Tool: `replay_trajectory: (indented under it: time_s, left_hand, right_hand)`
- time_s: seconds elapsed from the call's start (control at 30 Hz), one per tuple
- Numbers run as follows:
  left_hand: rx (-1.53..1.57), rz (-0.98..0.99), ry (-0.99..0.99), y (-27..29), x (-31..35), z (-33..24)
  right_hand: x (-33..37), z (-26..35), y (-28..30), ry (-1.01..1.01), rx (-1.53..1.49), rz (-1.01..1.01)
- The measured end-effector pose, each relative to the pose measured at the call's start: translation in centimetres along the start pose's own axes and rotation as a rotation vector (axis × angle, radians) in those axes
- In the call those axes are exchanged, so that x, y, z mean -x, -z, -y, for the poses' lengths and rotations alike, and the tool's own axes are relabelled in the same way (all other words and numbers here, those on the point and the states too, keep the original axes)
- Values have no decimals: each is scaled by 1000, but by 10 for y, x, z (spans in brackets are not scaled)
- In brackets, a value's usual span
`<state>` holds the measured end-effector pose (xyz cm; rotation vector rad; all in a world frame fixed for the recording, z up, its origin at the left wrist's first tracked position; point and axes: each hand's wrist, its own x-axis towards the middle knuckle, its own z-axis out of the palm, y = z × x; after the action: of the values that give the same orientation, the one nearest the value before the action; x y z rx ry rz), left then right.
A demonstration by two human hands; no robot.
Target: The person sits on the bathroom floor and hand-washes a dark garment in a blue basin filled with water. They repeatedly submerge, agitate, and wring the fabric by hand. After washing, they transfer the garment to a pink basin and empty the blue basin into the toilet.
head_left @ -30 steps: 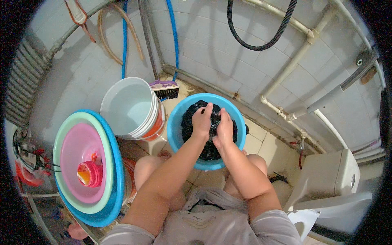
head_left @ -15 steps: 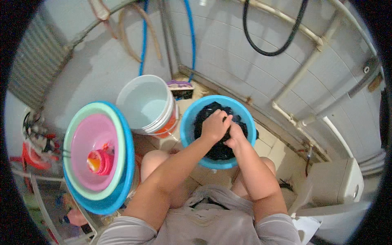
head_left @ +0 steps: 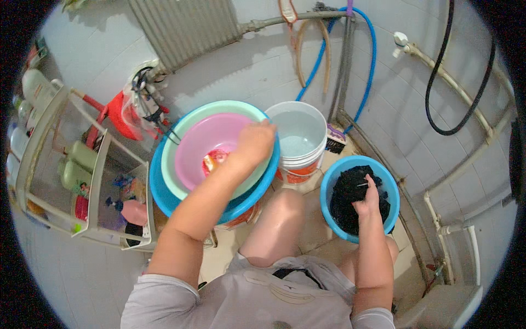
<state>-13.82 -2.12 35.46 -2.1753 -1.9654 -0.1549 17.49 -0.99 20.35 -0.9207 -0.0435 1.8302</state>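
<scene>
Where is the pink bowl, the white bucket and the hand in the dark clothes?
pink bowl (head_left: 204,143), head view, bare inner wall
white bucket (head_left: 304,162), head view, front outer wall
right hand (head_left: 368,203), head view, back of the hand

Green bottles (head_left: 74,164): two pale green plastic bottles lying on the middle tier of the wire shelf rack (head_left: 41,137), left side of view.
White bottles (head_left: 30,88): white containers, one with a coloured cap, at the upper end of the same rack; further detail too small to tell.
Pink bottle (head_left: 133,211): pink spray bottle with a dark nozzle, low in the rack just beside the stacked basins.
Labels, signs, screens: none legible in view.
</scene>
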Motion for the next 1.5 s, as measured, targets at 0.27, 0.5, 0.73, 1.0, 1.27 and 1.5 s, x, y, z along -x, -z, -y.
replay_trajectory:
  time_s: [0.27,0.5,0.73,1.0,1.27,1.5]
  left_hand:
    - [-276,602,-56,-29,47,81]
    - [-407,577,24,-30,47,97]
    - [198,-51,-244,25,10,-18]
    - [925,197,-613,-59,-18,-166]
    - [995,251,-488,-91,-50,-212]
    - [1768,259,13,-118,-73,-199]
  right_hand:
    - [3,1,-1,28,65,2]
    - [19,6,-13,27,99,-102]
    - [10,21,2,45,-19,-36]
    - [40,49,-1,91,-174,109]
    - [71,94,49,566,206,-34]
    - [80,109,55,636,264,-297]
